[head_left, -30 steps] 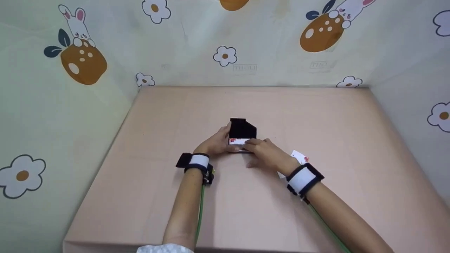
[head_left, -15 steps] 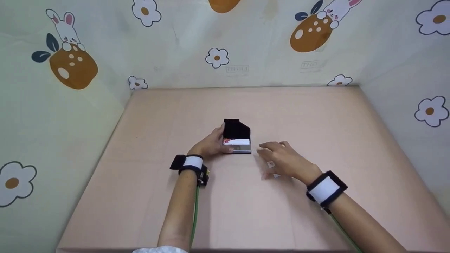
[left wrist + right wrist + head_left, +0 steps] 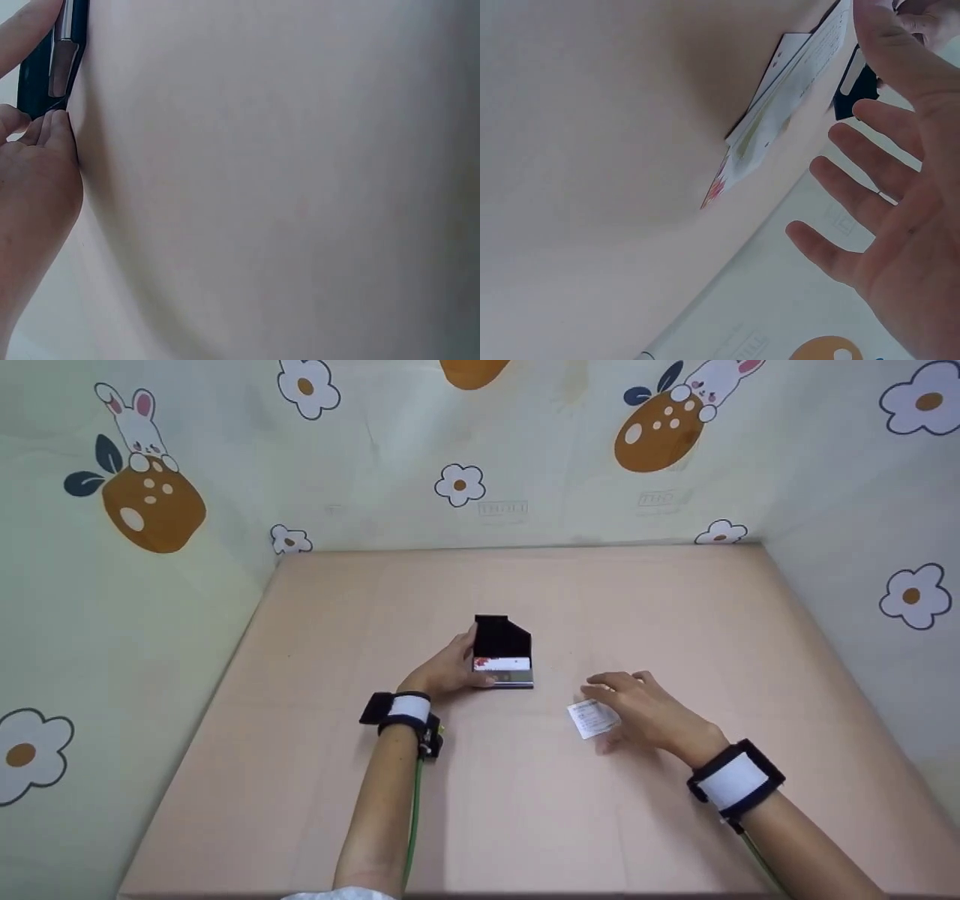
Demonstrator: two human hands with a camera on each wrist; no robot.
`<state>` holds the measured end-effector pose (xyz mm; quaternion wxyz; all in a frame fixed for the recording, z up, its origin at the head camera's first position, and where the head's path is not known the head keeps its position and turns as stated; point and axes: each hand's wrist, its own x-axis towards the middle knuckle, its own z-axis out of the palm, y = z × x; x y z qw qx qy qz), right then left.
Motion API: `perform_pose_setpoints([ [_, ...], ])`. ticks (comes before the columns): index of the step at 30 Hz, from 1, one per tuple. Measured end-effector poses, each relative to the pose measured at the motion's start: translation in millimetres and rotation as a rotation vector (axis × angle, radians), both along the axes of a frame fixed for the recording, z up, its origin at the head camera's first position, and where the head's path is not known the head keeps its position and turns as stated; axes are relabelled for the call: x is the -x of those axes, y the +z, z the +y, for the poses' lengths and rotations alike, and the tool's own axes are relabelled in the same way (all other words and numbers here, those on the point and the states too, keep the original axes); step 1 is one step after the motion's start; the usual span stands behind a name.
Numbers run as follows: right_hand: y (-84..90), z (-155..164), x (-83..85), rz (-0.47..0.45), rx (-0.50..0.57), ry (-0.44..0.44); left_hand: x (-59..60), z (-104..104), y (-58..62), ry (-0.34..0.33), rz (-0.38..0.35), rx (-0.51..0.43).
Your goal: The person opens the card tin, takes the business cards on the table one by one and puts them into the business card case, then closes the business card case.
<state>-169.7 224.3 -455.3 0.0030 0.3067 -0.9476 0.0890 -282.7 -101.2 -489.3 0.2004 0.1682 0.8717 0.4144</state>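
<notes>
My left hand (image 3: pixel 446 667) grips the left side of a card case (image 3: pixel 502 639), its thumb across the front edge. The case's black lid stands raised, and a white card with red print (image 3: pixel 514 664) shows inside. In the left wrist view, the dark case (image 3: pixel 36 82) has a shiny metal edge, with my left hand (image 3: pixel 41 195) around its end. To the right, my right hand (image 3: pixel 652 712) hovers over loose printed cards (image 3: pixel 589 720), partly hiding them. Seen from the right wrist, these cards (image 3: pixel 780 112) lie overlapped on the table, apart from the spread fingers of my right hand (image 3: pixel 907 217).
A pinkish cloth covers the table (image 3: pixel 525 810). Patterned walls (image 3: pixel 375 472) with flowers and rabbits stand at the back and both sides. Both wrists wear straps, and a green cable (image 3: pixel 414 825) runs along the left forearm.
My right hand has left the card in the case and moved right and toward me, over the loose cards. My left hand keeps hold of the card case. The head view has shifted slightly.
</notes>
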Motion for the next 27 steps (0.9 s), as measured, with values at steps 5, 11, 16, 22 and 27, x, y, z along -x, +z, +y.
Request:
perform_pose_setpoints([
  [5, 1.3, 10, -2.7, -0.012, -0.007, -0.024, 0.9, 0, 0.4, 0.006, -0.003, 0.005],
  [11, 0.8, 19, -5.4, -0.013, -0.026, -0.05, -0.1, 1, -0.4, 0.003, -0.001, -0.01],
  [16, -3.1, 25, -7.6, 0.004, -0.021, -0.04, -2.8, 1, -2.4, 0.006, 0.005, -0.016],
  [22, -7.0, 31, -5.9, -0.015, -0.017, -0.059, -5.1, 0, -2.3, 0.012, 0.005, -0.024],
  [27, -9.4, 36, -3.3, -0.064, 0.028, -0.08, -4.0, 2, 1.3, 0.008, 0.006, -0.019],
])
